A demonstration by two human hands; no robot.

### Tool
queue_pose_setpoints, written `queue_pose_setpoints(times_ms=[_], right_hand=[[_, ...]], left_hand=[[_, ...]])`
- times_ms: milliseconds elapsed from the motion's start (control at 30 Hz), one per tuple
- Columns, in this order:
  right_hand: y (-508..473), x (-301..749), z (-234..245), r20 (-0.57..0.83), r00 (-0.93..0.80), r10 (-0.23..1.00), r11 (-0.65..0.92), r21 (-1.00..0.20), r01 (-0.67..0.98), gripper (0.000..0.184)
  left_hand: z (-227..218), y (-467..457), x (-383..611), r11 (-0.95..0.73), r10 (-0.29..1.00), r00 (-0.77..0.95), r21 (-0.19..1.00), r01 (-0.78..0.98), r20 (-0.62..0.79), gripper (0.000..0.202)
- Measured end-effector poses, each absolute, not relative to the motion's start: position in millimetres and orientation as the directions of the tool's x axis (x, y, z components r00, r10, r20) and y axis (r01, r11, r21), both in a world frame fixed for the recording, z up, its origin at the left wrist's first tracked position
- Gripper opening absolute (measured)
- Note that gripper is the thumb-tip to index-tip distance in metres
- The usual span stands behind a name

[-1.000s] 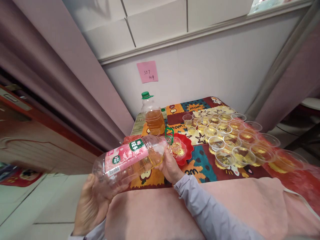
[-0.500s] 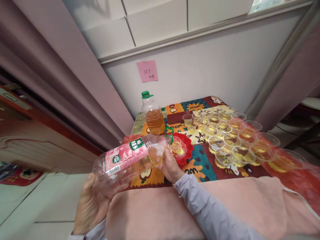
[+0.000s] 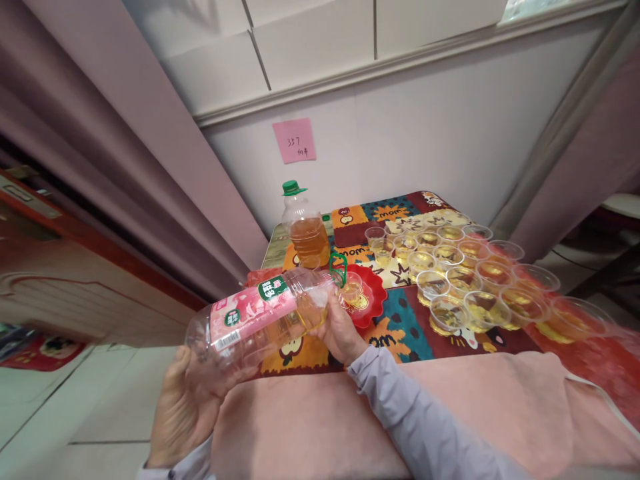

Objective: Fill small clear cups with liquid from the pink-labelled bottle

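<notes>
Both hands hold a large clear oil bottle (image 3: 260,317) with a pink label, tipped nearly level. My left hand (image 3: 183,407) cups its base from below, fingers wrapped round it. My right hand (image 3: 340,330) grips the neck end near the green handle ring. The bottle's mouth points at a small clear cup (image 3: 353,288) standing in a red dish (image 3: 373,297). A little yellow oil pools near the bottle's shoulder.
A second oil bottle (image 3: 304,230) with a green cap stands upright behind. Several clear cups (image 3: 470,280) holding yellow oil cover the right part of the patterned tablecloth (image 3: 400,317). A pink note (image 3: 295,141) hangs on the wall. Pink cloth (image 3: 490,400) lies in front.
</notes>
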State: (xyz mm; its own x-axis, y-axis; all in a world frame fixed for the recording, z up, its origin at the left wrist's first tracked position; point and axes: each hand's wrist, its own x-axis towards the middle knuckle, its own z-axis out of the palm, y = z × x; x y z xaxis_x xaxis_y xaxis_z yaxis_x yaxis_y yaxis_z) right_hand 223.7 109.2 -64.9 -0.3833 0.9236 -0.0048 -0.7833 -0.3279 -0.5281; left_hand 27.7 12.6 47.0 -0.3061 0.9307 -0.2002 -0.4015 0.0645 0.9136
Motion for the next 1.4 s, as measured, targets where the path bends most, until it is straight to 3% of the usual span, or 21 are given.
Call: queue_pose_setpoints(times_ms=[267, 400, 500, 633, 767, 900, 967, 1133, 1300, 1400], right_hand=[[109.1, 224.0, -63.7, -0.01, -0.343, 0.939, -0.293, -0.546, -0.785, 0.058], [108.6, 223.3, -65.5, -0.05, -0.257, 0.965, -0.238, -0.579, -0.78, 0.059], [108.1, 223.2, -68.7, -0.068, -0.192, 0.979, -0.187, -0.669, -0.719, 0.065], [106.4, 225.4, -69.2, 0.045, -0.055, 0.998, 0.008, -0.838, -0.546, 0.074], [103.3, 227.2, -65.7, 0.181, -0.072, 0.981, 0.131, -0.887, -0.442, 0.082], [99.0, 226.6, -60.7, 0.247, -0.083, 0.966, 0.196, -0.898, -0.393, 0.082], [95.8, 225.4, -57.0, 0.247, -0.108, 0.963, 0.186, -0.897, -0.4, 0.08], [85.5, 225.9, -52.9, 0.182, -0.2, 0.963, 0.075, -0.89, -0.45, 0.078], [87.9, 257.3, -55.7, 0.111, -0.088, 0.99, 0.085, -0.961, -0.265, 0.073], [105.1, 292.2, -42.9, 0.25, -0.006, 0.968, 0.25, -0.968, -0.005, 0.056]], left_hand=[[30.5, 17.0, 22.9, 0.041, 0.937, -0.294, 0.895, -0.445, -0.189, 0.076], [0.8, 20.4, 26.8, -0.05, 0.903, -0.404, 0.898, -0.436, -0.146, 0.074], [-27.2, 23.8, 29.4, -0.143, 0.858, -0.507, 0.908, -0.393, -0.084, 0.075], [-56.9, 28.1, 25.0, -0.245, 0.787, -0.616, 0.923, -0.298, 0.01, 0.084], [-76.5, 30.3, 15.7, -0.194, 0.797, -0.603, 0.938, -0.287, -0.02, 0.092], [-93.5, 31.0, 8.1, -0.276, 0.813, -0.573, 0.937, -0.216, 0.107, 0.109], [-100.0, 31.4, 4.7, -0.296, 0.816, -0.559, 0.937, -0.187, 0.147, 0.112], [-108.3, 31.0, -2.9, -0.307, 0.817, -0.551, 0.938, -0.163, 0.172, 0.098], [-111.3, 31.2, -7.4, -0.305, 0.811, -0.561, 0.938, -0.166, 0.165, 0.092], [-111.7, 32.9, -7.6, -0.31, 0.801, -0.578, 0.934, -0.179, 0.155, 0.089]])
